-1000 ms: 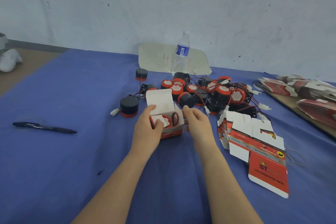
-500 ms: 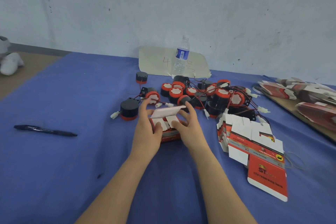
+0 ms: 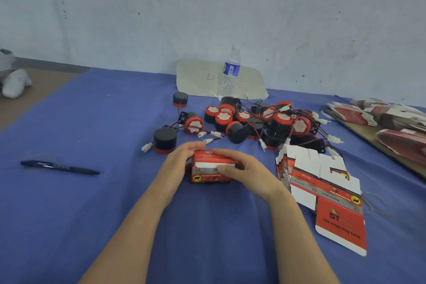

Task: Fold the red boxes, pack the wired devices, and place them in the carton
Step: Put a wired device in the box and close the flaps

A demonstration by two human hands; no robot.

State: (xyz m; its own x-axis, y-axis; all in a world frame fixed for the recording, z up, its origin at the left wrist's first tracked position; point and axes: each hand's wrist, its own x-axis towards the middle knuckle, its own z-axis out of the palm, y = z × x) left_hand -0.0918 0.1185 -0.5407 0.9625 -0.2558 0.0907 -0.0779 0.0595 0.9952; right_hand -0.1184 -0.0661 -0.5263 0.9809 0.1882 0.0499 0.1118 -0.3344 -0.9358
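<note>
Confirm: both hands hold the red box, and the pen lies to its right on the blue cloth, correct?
One slip: the head view shows the pen left of the red box. The left hand and right hand do hold it, on the blue cloth.

One folded red box [image 3: 211, 168] is sitting at the centre between two hands, the left hand [image 3: 178, 165] and the right hand [image 3: 250, 173]. One pen [image 3: 60, 167] is lying at 9 o'clock from it, and one water bottle [image 3: 229, 76] is standing at 12 o'clock before one paper sheet [image 3: 198, 78]. Three separate wired devices [image 3: 164, 139] are lying at 11 o'clock. The tangled pile of devices [image 3: 265, 122] at 1 o'clock is showing about a dozen more, one fanned stack of flat blanks [image 3: 322, 187] is lying at 3 o'clock with its sheets not countable, and at least three bundles of blanks [image 3: 401, 122] are resting at 2 o'clock.
</note>
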